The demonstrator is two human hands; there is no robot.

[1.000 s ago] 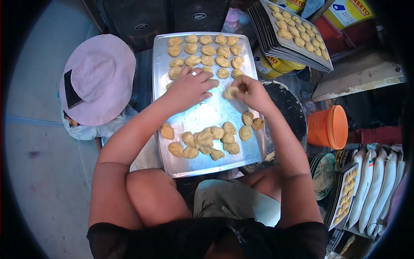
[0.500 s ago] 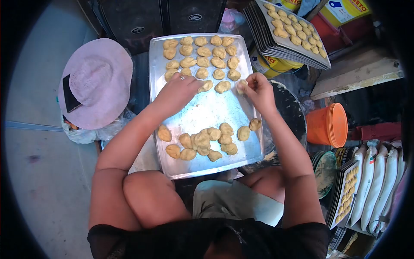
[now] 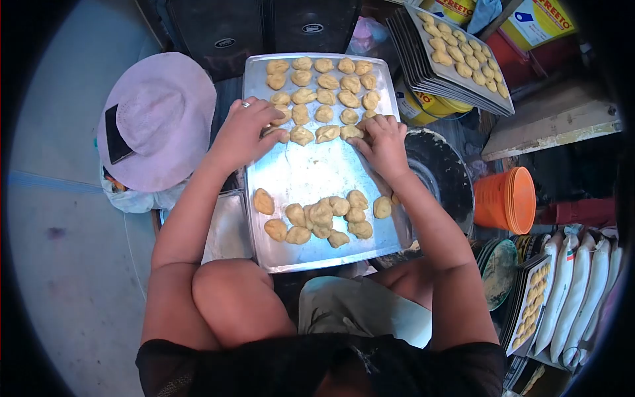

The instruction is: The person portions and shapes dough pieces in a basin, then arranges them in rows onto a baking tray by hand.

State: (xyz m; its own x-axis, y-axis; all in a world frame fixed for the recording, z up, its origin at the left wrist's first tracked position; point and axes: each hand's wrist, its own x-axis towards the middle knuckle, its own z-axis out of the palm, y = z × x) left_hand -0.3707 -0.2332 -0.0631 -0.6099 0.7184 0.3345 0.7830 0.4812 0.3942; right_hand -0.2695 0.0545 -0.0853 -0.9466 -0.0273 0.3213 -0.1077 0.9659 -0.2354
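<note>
A metal tray (image 3: 311, 162) lies in front of me, with rows of dough pieces (image 3: 327, 81) over its far half. At the left end of the nearest row, my left hand (image 3: 246, 129) has its fingers closed on a dough piece (image 3: 281, 136), partly hidden by them. My right hand (image 3: 385, 142) grips another dough piece (image 3: 350, 132) at the right end of that row. A loose cluster of dough pieces (image 3: 322, 217) sits on the near half of the tray.
A pink hat (image 3: 152, 112) with a phone (image 3: 120, 134) on it is at the left. Stacked trays (image 3: 456, 56) of dough stand at the back right. A dark round basin (image 3: 436, 165) and orange buckets (image 3: 506, 200) are at the right.
My left hand has moved left to the row's end. My right hand has brought its dough piece down onto the tray, beside the others in the nearest row.
</note>
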